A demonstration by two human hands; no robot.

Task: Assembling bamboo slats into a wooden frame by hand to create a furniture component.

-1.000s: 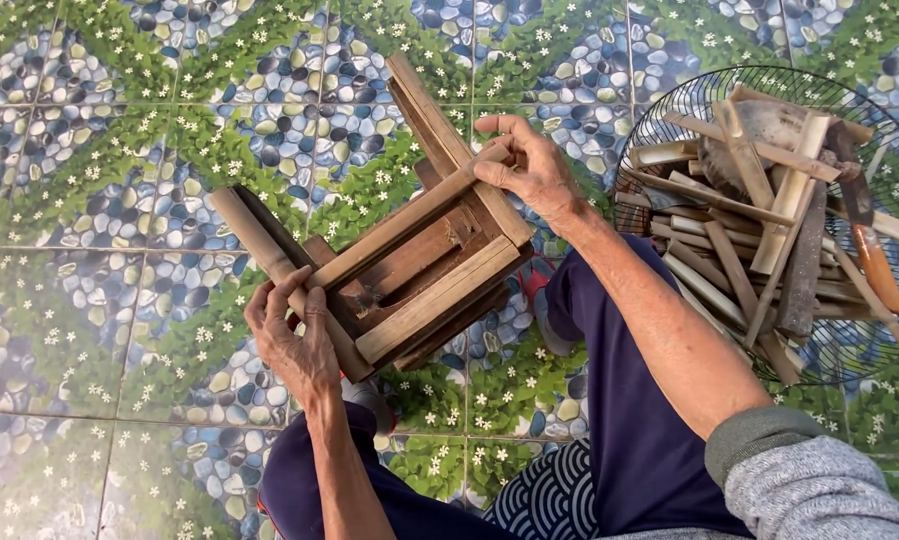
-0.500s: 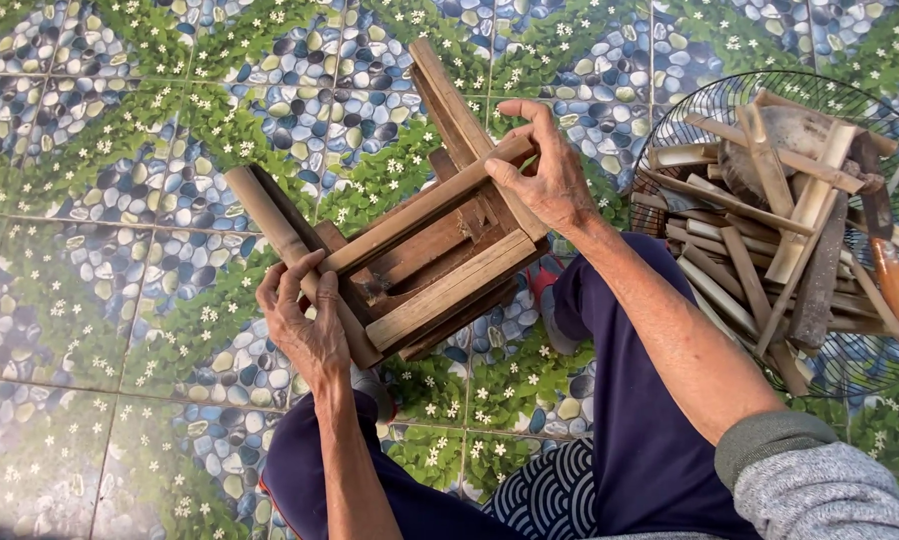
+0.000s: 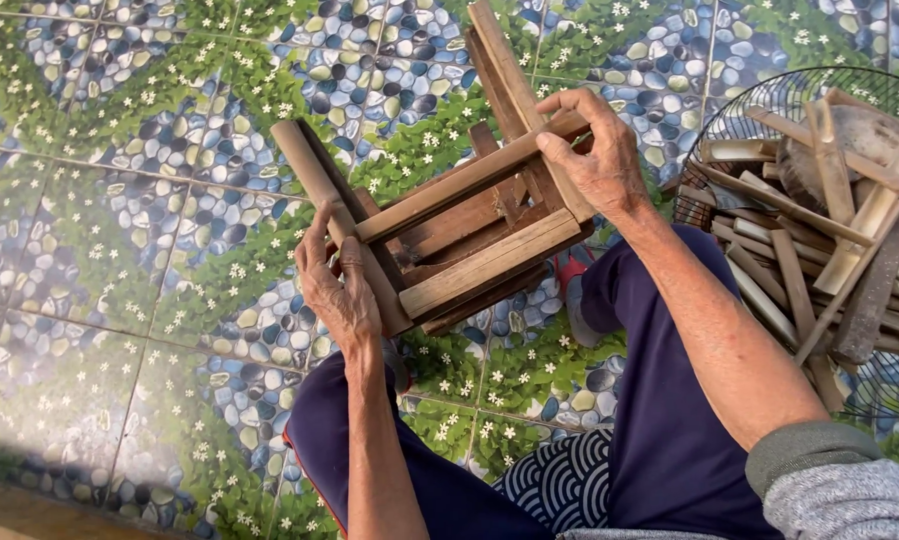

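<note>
I hold the wooden frame (image 3: 460, 230) tilted above my knees, over the tiled floor (image 3: 120, 250). My left hand (image 3: 340, 290) is wrapped around a round leg at its near corner; my right hand (image 3: 595, 150) curls over the top rail, fingers closed on it. The frame looks mostly built: legs and several slats sit joined, though I can't tell how firm the joints are. Loose sticks (image 3: 820, 230) lie in the wire basket (image 3: 730, 120) beside my right arm, unused.
</note>
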